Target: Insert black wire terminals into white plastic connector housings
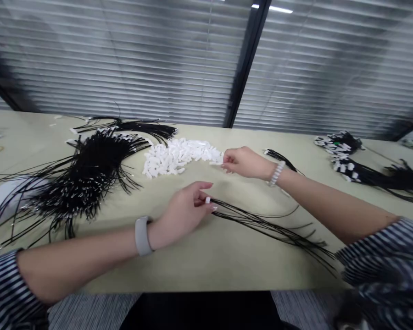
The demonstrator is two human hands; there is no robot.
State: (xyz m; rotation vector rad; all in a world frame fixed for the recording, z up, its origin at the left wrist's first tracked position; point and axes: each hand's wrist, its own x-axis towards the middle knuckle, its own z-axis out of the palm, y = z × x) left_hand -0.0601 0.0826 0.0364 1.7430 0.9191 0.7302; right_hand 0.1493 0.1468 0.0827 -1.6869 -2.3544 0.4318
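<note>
My left hand (pixel 187 207) is closed around the white-tipped end of a bunch of thin black wires (pixel 271 225). A small white connector (pixel 208 200) shows between its thumb and fingers, and the wires trail off to the right over the table. At the right edge of a heap of small white plastic pieces (pixel 179 156), my right hand (pixel 241 162) has its fingertips pinched together. One white plastic piece (pixel 216 162) reaches to those fingertips; its far end is hidden by them.
A large pile of black wires (pixel 89 174) with shiny tips lies on the left, partly over a white box (pixel 7 197). More wires with white connectors (pixel 346 160) rest at the right. Window blinds (pixel 141 59) rise behind the table (pixel 179 270).
</note>
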